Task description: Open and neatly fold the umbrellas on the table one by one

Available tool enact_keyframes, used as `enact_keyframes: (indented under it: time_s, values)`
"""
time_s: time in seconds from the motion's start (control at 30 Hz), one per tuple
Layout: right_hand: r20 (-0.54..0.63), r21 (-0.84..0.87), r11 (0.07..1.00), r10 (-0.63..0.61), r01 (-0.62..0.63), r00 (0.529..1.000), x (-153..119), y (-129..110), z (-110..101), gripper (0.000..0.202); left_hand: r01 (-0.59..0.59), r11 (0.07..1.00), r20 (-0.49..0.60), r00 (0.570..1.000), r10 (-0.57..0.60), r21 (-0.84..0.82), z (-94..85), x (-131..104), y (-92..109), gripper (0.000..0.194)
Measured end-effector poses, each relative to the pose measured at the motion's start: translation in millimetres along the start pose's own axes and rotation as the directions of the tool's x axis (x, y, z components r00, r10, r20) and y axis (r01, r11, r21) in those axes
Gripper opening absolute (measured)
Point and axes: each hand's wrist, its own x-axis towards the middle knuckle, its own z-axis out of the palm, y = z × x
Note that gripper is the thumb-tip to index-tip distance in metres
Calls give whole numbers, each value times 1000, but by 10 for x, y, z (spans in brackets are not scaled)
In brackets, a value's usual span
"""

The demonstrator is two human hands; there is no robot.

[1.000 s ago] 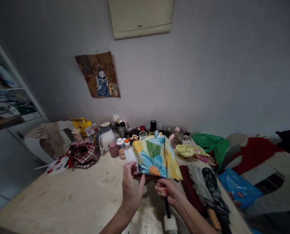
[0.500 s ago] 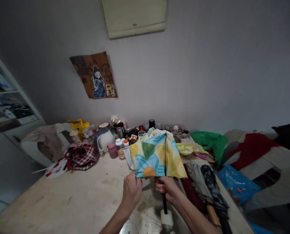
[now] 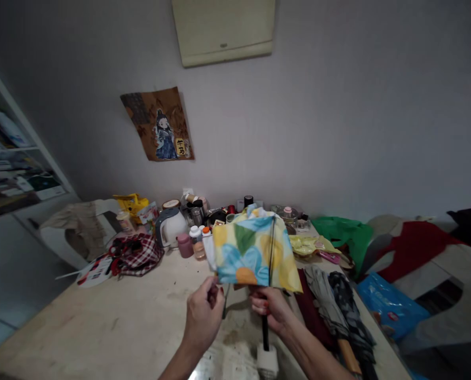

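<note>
Pale surface (image 3: 136,311), smudged w/ brownish stains, darker patch low ctr, shiny glare at near edge. Far L: red-and-white plaid bag (image 3: 140,256) next to white fan (image 3: 95,272) w/ red & black marks. Back row, L to R: white kettle (image 3: 174,228) w/ grey lid, pink jar (image 3: 185,246) beside it, white-capped bottle (image 3: 195,234), orange-capped bottle (image 3: 206,231) partly hidden; behind, steel cup (image 3: 196,215), black cylinder (image 3: 248,201), clear pot w/ pink knob (image 3: 287,212). R: yellow packet (image 3: 310,244), pink item (image 3: 329,257) (can't ID). Nearer, 3 folded umbrellas side by side: dark red umbrella (image 3: 312,314), grey umbrella (image 3: 323,293), black-patterned umbrella (image 3: 348,301) closest to R edge.
</note>
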Motion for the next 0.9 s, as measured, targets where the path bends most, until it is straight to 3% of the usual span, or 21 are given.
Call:
enact_keyframes:
  time_s: [0.17,0.33,0.4,0.47,0.5,0.57,0.67,0.73,0.9]
  values:
    - [52,121,991,44,-50,998,-25,-168,-122,41,177,921,-2,982,-190,-348,-45,112,-112,35]
    - [126,179,974,116,-137,985,-114,-83,-110,41,206,859,48,977,-208,-468,87,274,86,49]
    - [153,195,968,128,-157,980,-137,-56,-99,41,299,782,90,950,-300,-547,153,321,168,55]
    - [176,215,963,128,-164,976,-155,-67,-108,42,422,654,210,901,-379,-628,188,356,196,55]
    - [185,227,960,122,-163,975,-164,-84,-121,43,460,599,269,883,-384,-656,191,368,192,52]
    - [201,259,954,101,-152,975,-182,-126,-161,46,453,545,320,890,-326,-705,175,380,170,44]
    - [215,305,944,59,-125,975,-201,-168,-244,54,326,569,282,945,-168,-755,147,381,159,34]
    - [239,372,923,8,-100,971,-203,-161,-298,56,240,661,257,964,-73,-711,158,384,171,32]
    - [343,576,811,-124,-104,931,-184,-70,-347,51,33,945,85,996,-5,-325,273,414,182,34]
